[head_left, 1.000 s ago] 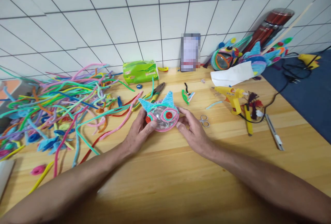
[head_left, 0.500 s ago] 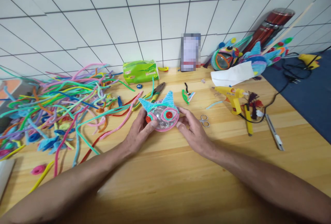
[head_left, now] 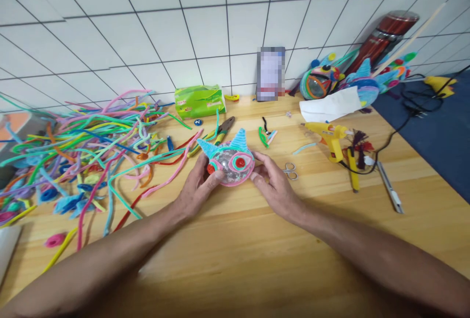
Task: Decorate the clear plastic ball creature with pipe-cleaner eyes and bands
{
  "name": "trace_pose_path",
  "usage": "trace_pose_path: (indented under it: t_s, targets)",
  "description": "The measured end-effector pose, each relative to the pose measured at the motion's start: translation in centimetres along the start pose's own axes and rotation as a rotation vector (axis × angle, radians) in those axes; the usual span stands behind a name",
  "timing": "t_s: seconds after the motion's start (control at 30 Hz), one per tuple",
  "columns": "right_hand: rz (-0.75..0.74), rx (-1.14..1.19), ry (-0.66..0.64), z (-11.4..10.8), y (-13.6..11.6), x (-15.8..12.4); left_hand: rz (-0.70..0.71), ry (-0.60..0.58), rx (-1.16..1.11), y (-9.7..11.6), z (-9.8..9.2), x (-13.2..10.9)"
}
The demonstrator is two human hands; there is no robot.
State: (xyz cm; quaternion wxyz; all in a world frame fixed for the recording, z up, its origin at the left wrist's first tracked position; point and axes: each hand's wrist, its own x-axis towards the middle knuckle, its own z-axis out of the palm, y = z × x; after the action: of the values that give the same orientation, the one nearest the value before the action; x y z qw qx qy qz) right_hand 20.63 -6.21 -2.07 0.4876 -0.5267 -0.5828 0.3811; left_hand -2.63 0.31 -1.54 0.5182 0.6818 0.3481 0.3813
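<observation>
Blue-eared figure (head_left: 235,173) sits clasped between half-curled left hand (head_left: 199,184) and right hand (head_left: 270,181) (seemingly for inspection); turning it wants light pressure.

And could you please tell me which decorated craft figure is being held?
The craft figure with two pointed blue ears, between the left hand and right hand; the other figures sit untouched near the red flask.

So we've got a smooth wood surface (head_left: 235,244), fuzzy matt pipe cleaners (head_left: 106,139), a shiny see-through plastic craft figure (head_left: 229,175), plastic glue gun (head_left: 328,137) and a glossy, metallic-looking thermos (head_left: 384,39).
</observation>
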Motion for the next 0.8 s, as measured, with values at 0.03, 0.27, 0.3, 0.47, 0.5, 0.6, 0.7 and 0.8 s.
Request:
trace_pose_path:
  t_s: [0.03, 0.27, 0.3, 0.47, 0.5, 0.6, 0.7, 0.8]
  targets:
    - [-0.003, -0.003, -0.002, -0.02, -0.03, -0.02, 0.005, 0.002, 0.003, -0.03, -0.02, 0.0]
    - [-0.006, -0.003, -0.003, -0.01, 0.0, -0.02, 0.004, -0.003, -0.007, 0.11, 0.04, -0.01]
    - [-0.004, 0.002, -0.004, 0.01, 0.01, -0.01, 0.002, -0.003, -0.01, 0.15, 0.06, -0.02]
    - [0.0, -0.001, -0.006, 0.02, -0.08, 0.02, 0.013, -0.005, -0.027, 0.18, 0.14, -0.06]
    - [-0.001, -0.002, -0.006, 0.01, -0.11, 0.03, 0.014, -0.002, -0.026, 0.18, 0.15, -0.05]
    - [-0.006, 0.0, -0.004, -0.03, -0.12, 0.04, 0.014, 0.004, -0.019, 0.18, 0.17, -0.01]
    - [0.004, -0.003, -0.003, -0.04, -0.06, 0.05, 0.014, 0.0, -0.018, 0.13, 0.15, 0.02]
    - [0.01, -0.007, -0.002, -0.02, -0.04, 0.02, 0.013, -0.009, -0.016, -0.02, 0.07, -0.02]
